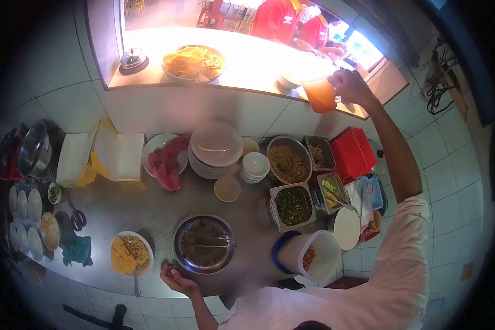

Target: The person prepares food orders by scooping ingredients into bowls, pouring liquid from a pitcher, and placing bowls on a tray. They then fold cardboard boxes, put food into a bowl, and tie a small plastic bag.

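My right hand (pixel 352 87) is stretched up to the serving ledge and closed on the handle of an orange jug (pixel 320 98). A small white bowl (pixel 289 81) sits just left of the jug. My left hand (pixel 179 280) is low at the table's front edge, its fingers loosely curled and nothing visible in them. Close above it lies a round steel pan (pixel 203 263) with tongs (pixel 209 245) across it and brown residue inside. To its left stands a plate of noodles (pixel 140 250) with a yellow flat piece on top and a utensil handle sticking out.
Stacked plates (pixel 217 144) and white bowls (pixel 256 165) stand mid-table. Food containers (pixel 290 206), a red bin (pixel 353 154) and a white tub (pixel 327 256) fill the right. The ledge holds a heaped bowl (pixel 193 63) and a bell (pixel 133 58); people in red (pixel 280 22) are beyond.
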{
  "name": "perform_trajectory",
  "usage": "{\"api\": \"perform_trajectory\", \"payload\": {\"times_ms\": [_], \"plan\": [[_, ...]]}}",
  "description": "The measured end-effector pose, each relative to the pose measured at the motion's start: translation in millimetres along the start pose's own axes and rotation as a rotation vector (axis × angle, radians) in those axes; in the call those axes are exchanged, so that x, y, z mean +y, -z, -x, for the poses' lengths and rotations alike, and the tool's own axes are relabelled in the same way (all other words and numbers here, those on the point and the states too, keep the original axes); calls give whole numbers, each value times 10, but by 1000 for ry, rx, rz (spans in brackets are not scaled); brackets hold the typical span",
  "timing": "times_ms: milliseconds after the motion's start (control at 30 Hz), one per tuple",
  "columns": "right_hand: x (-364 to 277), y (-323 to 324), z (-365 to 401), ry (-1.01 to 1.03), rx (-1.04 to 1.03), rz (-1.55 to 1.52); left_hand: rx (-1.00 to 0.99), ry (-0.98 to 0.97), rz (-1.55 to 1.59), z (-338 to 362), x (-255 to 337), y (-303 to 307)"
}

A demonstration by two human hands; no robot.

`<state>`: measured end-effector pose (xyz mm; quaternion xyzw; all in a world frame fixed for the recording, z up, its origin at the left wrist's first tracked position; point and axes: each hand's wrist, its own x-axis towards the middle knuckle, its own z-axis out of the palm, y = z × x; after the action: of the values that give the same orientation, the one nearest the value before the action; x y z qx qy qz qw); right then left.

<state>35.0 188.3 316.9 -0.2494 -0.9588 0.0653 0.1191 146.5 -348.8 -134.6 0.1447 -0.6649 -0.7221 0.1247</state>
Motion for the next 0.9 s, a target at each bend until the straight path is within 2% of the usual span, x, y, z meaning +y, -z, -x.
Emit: {"api": "perform_trajectory", "payload": {"times_ms": [100, 167, 267, 500, 667, 733, 867, 900], "plan": [[51, 1, -54, 38, -3, -9, 0, -32, -91, -6, 5, 4], [58, 5, -86, 101, 10, 89, 29, -30, -89, -5, -39, -3], [-62, 68, -40, 12, -65, 27, 55, -44, -111, -4, 26, -37], [61, 59, -131, 35, -93, 26, 92, -43, -68, -18, 25, -35], [49, 65, -144, 120, -78, 87, 101, 92, 147, -171, 41, 165], [-4, 70, -119, 93, -69, 83, 228, 237, 290, -253, 77, 238], [-47, 78, -121, 58, -51, 148, 225, 354, 284, -428, 303, 379], [-32, 71, -129, 56, -51, 146, 142, 384, 291, -485, 315, 445]]}}
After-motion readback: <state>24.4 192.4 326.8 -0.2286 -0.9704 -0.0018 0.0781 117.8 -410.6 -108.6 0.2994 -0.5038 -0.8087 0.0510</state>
